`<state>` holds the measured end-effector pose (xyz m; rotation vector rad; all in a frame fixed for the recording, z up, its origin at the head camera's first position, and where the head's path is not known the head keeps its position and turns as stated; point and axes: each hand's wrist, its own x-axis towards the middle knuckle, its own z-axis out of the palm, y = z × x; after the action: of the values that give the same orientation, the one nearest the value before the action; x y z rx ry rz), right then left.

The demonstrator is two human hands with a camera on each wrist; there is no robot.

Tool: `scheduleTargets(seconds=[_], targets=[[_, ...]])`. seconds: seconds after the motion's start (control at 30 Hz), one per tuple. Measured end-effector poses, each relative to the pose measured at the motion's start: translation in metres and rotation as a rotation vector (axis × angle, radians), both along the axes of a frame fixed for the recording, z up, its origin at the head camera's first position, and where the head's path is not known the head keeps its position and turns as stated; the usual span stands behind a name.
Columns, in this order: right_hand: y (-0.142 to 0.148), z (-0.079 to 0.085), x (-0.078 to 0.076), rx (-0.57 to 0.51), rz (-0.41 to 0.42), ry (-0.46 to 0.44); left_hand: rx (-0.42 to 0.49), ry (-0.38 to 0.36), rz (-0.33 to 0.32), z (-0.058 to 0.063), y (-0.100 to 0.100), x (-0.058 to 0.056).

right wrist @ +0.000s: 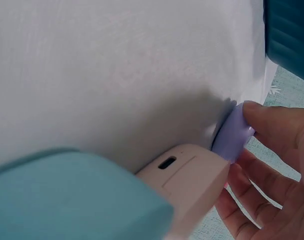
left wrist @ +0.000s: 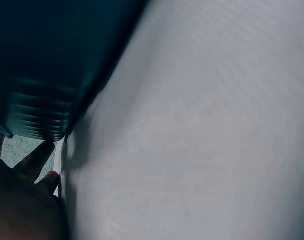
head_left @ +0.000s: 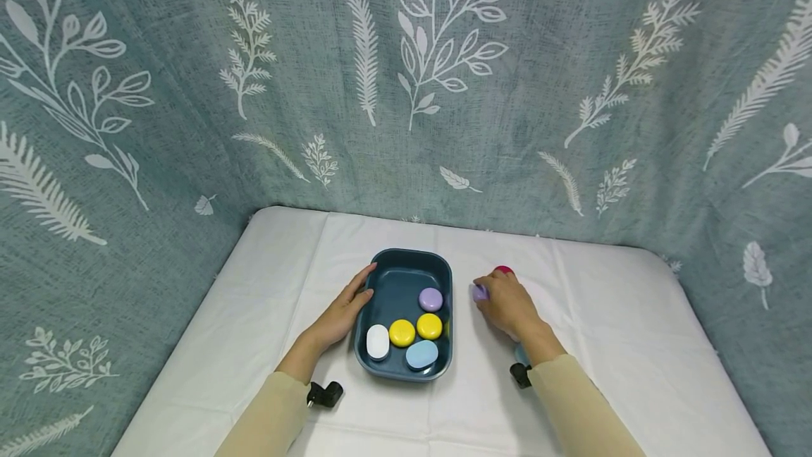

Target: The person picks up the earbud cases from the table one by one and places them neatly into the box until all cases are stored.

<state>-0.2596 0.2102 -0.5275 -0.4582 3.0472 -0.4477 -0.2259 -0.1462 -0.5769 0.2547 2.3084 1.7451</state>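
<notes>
My left hand [head_left: 336,319] rests along the left side of a dark blue tray [head_left: 395,293], its extended fingers touching the wall and rim. Inside the tray lie a purple round case [head_left: 431,300], two yellow round cases, including one yellow case [head_left: 402,333] near the middle, a white oblong case [head_left: 378,342] and a light blue oval case [head_left: 421,355]. To the right of the tray, my right hand [head_left: 507,305] pinches another purple round case [right wrist: 233,132] between thumb and fingers, low over the cloth. A red round thing [head_left: 504,269] shows partly behind that hand.
In the right wrist view, a pale pink case [right wrist: 194,167] with a charging port stands beside a teal case [right wrist: 76,192]. A light blue thing [head_left: 521,354] lies partly hidden under the right wrist. White cloth [head_left: 285,245] covers the table, with a patterned curtain [head_left: 393,182] around it.
</notes>
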Motion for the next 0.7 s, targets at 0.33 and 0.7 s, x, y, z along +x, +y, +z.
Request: scheduleTargets(seconds=[0.33, 0.7], targets=[[-0.006, 0.011, 0.005, -0.037, 0.013, 0.001, 0.007, 0.005, -0.007, 0.000, 0.000, 0.000], [-0.012, 0.026, 0.015, -0.103, 0.062, 0.056, 0.008, 0.005, -0.012, 0.001, 0.001, 0.000]])
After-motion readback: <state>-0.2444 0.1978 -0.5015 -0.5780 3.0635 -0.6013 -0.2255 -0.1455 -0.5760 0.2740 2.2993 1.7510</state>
